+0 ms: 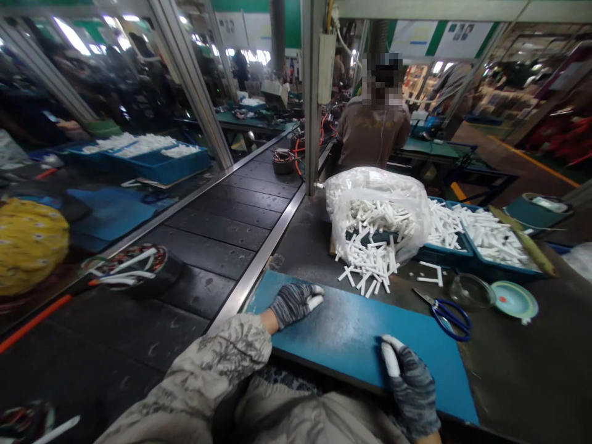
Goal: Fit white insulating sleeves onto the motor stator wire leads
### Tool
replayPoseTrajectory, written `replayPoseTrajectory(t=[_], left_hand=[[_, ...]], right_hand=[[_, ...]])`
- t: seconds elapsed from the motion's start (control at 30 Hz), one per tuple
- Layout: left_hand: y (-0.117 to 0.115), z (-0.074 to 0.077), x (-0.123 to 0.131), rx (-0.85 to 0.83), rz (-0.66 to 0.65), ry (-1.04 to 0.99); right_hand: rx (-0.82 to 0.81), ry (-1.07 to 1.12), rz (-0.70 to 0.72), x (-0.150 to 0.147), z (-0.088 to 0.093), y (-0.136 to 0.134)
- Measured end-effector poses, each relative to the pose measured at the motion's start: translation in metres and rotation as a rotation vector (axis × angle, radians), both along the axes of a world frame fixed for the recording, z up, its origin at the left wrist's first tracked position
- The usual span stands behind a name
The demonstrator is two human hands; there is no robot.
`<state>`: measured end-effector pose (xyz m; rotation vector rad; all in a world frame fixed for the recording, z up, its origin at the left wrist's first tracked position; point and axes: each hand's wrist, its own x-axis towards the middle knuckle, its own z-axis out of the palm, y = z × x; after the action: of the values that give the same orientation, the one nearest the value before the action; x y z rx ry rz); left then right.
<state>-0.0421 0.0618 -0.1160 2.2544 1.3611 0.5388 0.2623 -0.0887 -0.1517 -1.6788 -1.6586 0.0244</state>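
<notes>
My left hand (296,304), in a grey striped glove with white fingertips, rests on a blue mat (356,336) near its left end. Its fingers lie loosely stretched, with nothing in them. At the mat's front edge is my right hand (411,382), gloved the same way. Its fingers are extended and it holds nothing. Scissors (449,317) with blue handles lie at the mat's right side. Beyond the mat, short white tubes (370,265) spill from a clear plastic bag (411,191).
Blue bins (497,237) of white tubes stand to the right, near a glass jar (472,291) and a round lid (513,300). Left runs a conveyor (222,225) with a metal edge, carrying a wire-wound round part (134,268). A person (374,129) sits ahead, back turned.
</notes>
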Motion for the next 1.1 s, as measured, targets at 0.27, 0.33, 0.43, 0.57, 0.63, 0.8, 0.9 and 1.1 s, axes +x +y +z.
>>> replayPoseTrajectory(t=[0.27, 0.33, 0.43, 0.57, 0.63, 0.8, 0.9, 1.1], left_hand=[[-0.0003, -0.0013, -0.0002, 0.017, -0.005, -0.024], [-0.0001, -0.0013, -0.0004, 0.027, -0.004, -0.016], [0.0002, -0.0005, -0.0004, 0.030, -0.003, -0.001], [0.0006, 0.0015, -0.0001, 0.015, 0.006, 0.007], [0.0007, 0.0019, 0.0000, 0.005, 0.004, 0.001], [0.0009, -0.0001, 0.0001, 0.016, 0.006, 0.004], [0.0007, -0.0013, 0.0003, 0.016, 0.008, -0.009], [0.0010, 0.0001, -0.0008, 0.011, -0.006, -0.027]], right_hand=[[-0.061, 0.128, -0.040, -0.0044, 0.0041, 0.0012], [-0.070, 0.144, -0.046, -0.0048, 0.0054, 0.0013], [-0.082, 0.145, -0.044, -0.0039, 0.0068, 0.0009], [-0.084, 0.120, -0.041, -0.0025, 0.0062, 0.0005], [-0.066, 0.101, -0.035, -0.0022, 0.0043, 0.0006], [-0.031, 0.093, -0.039, -0.0028, -0.0007, 0.0010], [-0.047, 0.095, -0.044, -0.0034, 0.0002, 0.0013], [-0.058, 0.108, -0.033, -0.0041, 0.0082, 0.0017]])
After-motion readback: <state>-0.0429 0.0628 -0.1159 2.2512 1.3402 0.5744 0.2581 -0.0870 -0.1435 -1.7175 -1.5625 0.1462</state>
